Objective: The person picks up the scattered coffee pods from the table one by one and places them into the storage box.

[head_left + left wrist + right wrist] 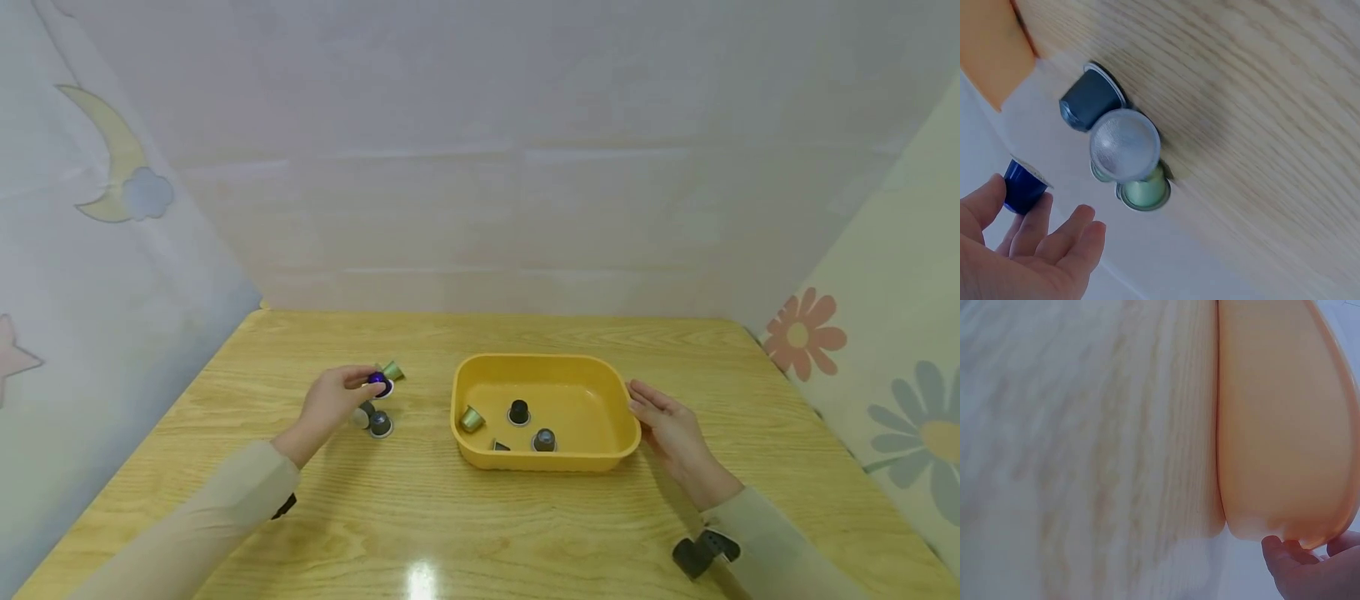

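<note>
Between thumb and fingertips, my left hand (335, 402) pinches a blue-purple coffee capsule (1024, 186). Close by that hand lies a small cluster on the table: a dark grey capsule (1092, 98), one with its silver lid (1125, 145) facing the left wrist camera, and a green capsule (1146, 190), with more green partly hidden behind. My right hand (677, 433) holds the right end of a yellow tray (540, 461) by its rim. Inside the tray are a green capsule (471, 419), a black capsule (518, 412), a grey capsule (544, 440) and another half hidden by the front wall.
The wooden table (420, 517) runs back to a pale curtain (480, 208), with printed cloth at both sides. A dark strap device (705, 553) sits on the right wrist.
</note>
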Motion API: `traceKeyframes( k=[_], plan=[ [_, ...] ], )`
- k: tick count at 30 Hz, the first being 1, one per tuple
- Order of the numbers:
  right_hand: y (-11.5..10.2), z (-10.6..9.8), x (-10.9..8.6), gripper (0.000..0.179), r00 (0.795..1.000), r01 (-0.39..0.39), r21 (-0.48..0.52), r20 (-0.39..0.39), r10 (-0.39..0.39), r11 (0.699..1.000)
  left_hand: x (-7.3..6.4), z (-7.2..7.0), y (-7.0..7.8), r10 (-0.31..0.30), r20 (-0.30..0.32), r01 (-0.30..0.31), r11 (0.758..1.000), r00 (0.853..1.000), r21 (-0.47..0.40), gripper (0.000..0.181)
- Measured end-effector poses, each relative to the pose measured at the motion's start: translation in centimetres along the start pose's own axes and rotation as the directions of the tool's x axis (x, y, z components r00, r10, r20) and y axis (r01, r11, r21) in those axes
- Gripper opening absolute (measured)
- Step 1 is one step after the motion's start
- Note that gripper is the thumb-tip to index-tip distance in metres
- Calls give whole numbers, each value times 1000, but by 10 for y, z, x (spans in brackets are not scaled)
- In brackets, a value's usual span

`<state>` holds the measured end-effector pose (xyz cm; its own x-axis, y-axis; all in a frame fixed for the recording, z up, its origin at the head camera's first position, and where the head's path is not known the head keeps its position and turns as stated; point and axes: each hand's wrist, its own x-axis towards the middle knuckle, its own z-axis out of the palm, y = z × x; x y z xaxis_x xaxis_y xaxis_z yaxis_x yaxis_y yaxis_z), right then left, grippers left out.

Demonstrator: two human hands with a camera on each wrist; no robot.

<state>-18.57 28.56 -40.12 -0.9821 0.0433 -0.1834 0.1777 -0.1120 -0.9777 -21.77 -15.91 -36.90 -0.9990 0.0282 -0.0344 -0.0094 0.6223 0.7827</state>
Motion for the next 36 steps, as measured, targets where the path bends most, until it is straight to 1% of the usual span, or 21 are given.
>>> traceKeyframes(
  k=[5,10,14,20,27,30,32,36],
  plan=[
    [0,1,0,57,1000,-15,-21,-9,14,1000,-4,7,11,13,9,-13,999,1000,-44,50],
    [0,-1,1,57,1000,-13,-24,-12,12,1000,-5,15,22,29,15,-29,998,999,-56,47],
    [1,-1,1,57,1000,3,-33,-2,-3,999,-5,20,24,51,18,-49,997,999,-61,45],
    [1,-1,1,58,1000,5,-32,2,-5,999,-4,27,27,90,15,-88,993,996,-83,44],
    [1,0,0,58,1000,7,-42,2,-7,999,-6,36,34,120,1,-118,979,993,-169,42],
    [1,0,0,58,1000,10,-37,5,-10,999,-8,40,38,127,8,-122,971,992,-205,41],
    [0,0,0,58,1000,12,-42,6,-12,999,-9,42,40,120,19,-112,963,993,-244,41],
    [0,-1,0,57,1000,11,-49,-1,-11,999,-10,49,45,96,22,-84,945,995,-316,41]
  ],
)
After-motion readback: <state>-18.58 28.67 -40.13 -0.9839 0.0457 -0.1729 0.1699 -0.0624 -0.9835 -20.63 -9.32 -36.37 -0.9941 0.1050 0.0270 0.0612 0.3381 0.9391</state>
